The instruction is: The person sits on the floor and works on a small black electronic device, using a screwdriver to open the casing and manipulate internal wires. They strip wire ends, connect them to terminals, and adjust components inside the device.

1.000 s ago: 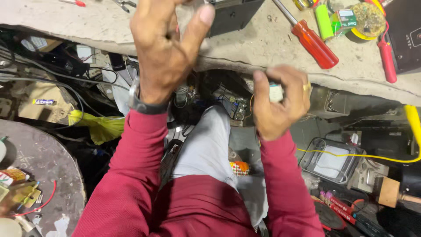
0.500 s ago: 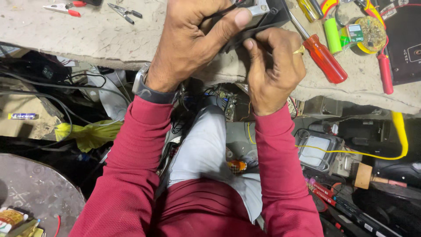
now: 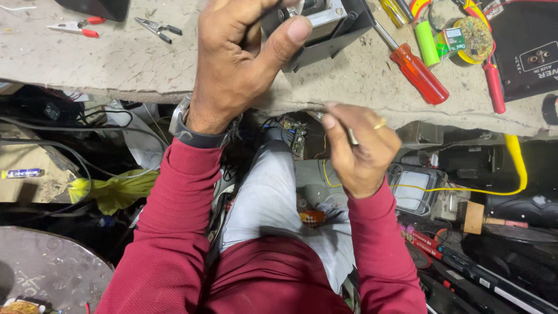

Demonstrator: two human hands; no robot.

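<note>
My left hand (image 3: 241,58) grips the near end of a black and silver box-shaped device (image 3: 322,29) that rests on the worn workbench (image 3: 116,64), thumb pressed on its top. My right hand (image 3: 360,148) hovers below the bench edge, fingers pinched on a thin metal tool (image 3: 350,135) of which only a short piece shows. A ring sits on that hand. A watch is on my left wrist. Both sleeves are dark red.
A red-handled screwdriver (image 3: 415,70) lies right of the device, beside a green tube (image 3: 427,43) and a round circuit board (image 3: 474,38). Small pliers (image 3: 154,27) and red-handled cutters (image 3: 75,27) lie at the left. Wires, a yellow cable (image 3: 514,168) and parts clutter the floor below.
My right hand has dropped from the device to below the bench edge, pinching the thin tool. My left hand stays on the device.
</note>
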